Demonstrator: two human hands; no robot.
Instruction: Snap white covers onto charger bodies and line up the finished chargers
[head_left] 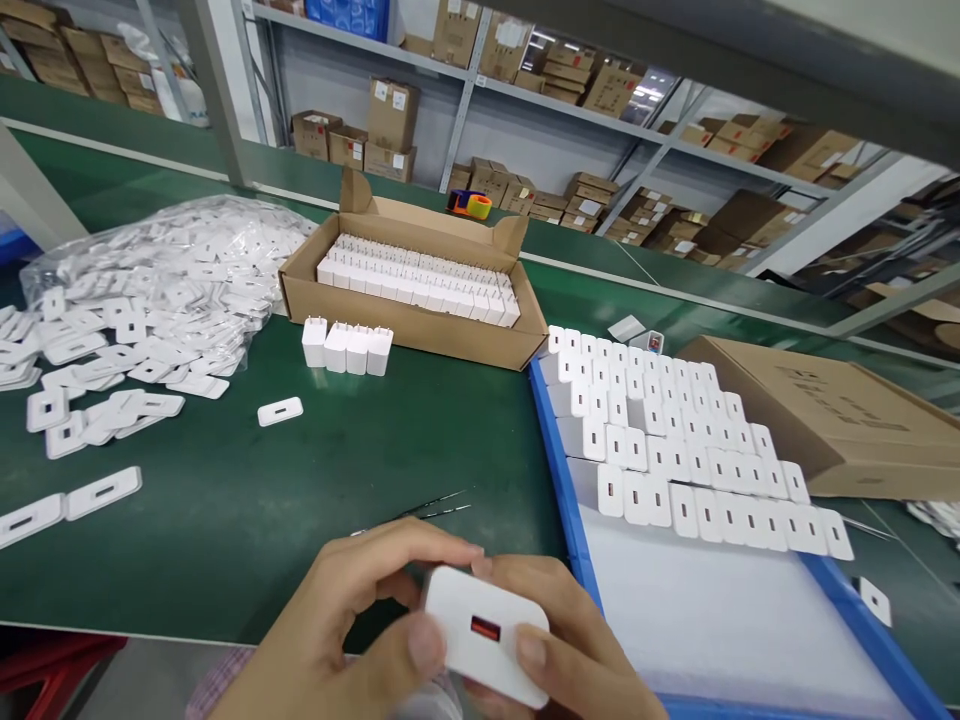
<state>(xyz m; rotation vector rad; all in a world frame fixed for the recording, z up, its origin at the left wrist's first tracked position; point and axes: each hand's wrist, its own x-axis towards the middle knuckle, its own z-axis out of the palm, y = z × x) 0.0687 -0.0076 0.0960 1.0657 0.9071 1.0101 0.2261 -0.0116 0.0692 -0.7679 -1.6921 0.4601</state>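
Note:
Both hands hold one white charger (486,632) with an orange USB port facing me, low in the view near the table's front edge. My left hand (341,630) wraps its left side, thumb on the face. My right hand (574,645) grips the right side, thumb beside the port. Thin metal tweezers (431,508) lie on the green table (337,470) just beyond my fingers. A blue tray (559,470) to the right holds rows of white chargers (675,440) on white foam.
An open cardboard box (412,325) of packed chargers stands ahead, with a short row of chargers (347,348) in front of it. A clear bag and loose white face labels (142,300) spread at the left. A flat carton (840,415) lies at the right. Shelves of boxes stand behind.

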